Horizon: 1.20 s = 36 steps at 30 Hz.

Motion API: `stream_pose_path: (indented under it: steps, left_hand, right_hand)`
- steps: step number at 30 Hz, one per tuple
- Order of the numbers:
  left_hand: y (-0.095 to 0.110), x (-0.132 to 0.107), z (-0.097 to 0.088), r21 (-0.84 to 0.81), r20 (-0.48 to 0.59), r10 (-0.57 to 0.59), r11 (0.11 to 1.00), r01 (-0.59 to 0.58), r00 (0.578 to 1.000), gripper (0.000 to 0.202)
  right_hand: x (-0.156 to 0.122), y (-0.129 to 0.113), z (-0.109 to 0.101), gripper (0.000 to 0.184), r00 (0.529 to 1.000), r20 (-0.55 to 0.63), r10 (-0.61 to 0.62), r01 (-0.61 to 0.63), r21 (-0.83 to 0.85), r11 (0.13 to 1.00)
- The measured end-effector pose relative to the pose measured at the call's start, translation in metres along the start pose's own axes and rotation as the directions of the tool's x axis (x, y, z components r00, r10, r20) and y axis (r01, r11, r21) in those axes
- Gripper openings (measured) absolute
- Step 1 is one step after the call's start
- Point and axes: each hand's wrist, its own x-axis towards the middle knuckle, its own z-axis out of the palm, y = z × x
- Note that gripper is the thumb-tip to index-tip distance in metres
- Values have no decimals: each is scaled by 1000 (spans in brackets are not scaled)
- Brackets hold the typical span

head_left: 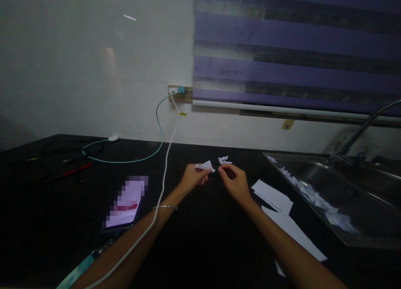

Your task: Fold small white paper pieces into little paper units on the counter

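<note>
The left hand (191, 178) pinches a folded white paper piece (205, 166) between thumb and fingers, its long axis running roughly crosswise, one end towards the right hand (237, 182), just apart. That hand's thumb and forefinger nearly meet; whether they grip anything, I cannot tell. Small folded paper scraps (224, 160) lie just beyond it on the table (200, 243).

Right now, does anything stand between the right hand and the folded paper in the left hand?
Nothing visible does: a narrow gap separates the right hand from the folded paper in the left hand. The white cable lies further left.
</note>
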Motion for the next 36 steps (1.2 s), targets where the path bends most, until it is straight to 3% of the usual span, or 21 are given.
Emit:
stream_pose_path:
  steps: [5,8,13,17,22,29,33,36]
  left_hand:
    - [-1,-1,1,-30,31,-54,998,54,998,39]
    - [1,-3,2,-92,69,-71,993,77,995,40]
    - [1,-7,1,-153,118,-65,985,82,991,42]
    - [-4,-5,3,-124,98,-63,989,75,993,45]
    - [-7,-2,11,-154,109,-35,987,51,993,51]
    - [-6,0,17,-198,-81,42,979,-58,996,46]
    - [-6,1,14,-228,-170,43,970,-81,985,48]
    - [-6,0,10,-356,-150,-23,934,-32,988,46]
  right_hand:
    - [-3,-3,1,15,992,32,-122,123,-63,990]
    - [-3,-3,3,16,991,31,-131,133,-56,990]
    - [-2,1,6,16,1000,11,11,-11,4,1000]
    - [-1,6,9,18,987,36,158,-160,69,985]
    - [-2,13,14,20,978,65,199,-205,105,973]
    - [-6,9,15,19,972,-43,233,-233,-4,972]
    - [-9,0,15,21,975,107,196,-201,35,979]
    - [-9,-3,13,24,967,208,145,-155,32,987]
